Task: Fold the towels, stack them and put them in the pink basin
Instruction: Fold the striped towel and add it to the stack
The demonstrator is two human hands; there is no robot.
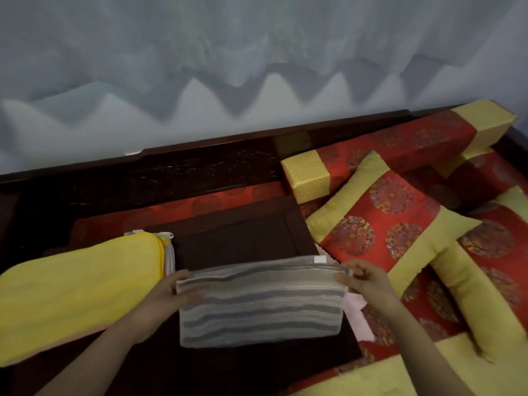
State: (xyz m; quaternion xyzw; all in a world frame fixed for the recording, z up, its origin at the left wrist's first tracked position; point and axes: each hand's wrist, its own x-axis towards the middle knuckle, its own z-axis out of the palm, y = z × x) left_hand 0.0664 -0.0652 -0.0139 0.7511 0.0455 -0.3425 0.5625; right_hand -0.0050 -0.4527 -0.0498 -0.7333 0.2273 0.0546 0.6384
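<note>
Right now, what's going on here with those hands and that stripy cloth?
A person is folding towels. The left hand and the right hand each pinch an upper corner of a grey striped towel, already folded over, holding it over a dark wooden table. A yellow towel lies to the left, and red and gold cushions lie to the right. A bit of pink shows by the striped towel's right edge; whether that is the basin cannot be told.
</note>
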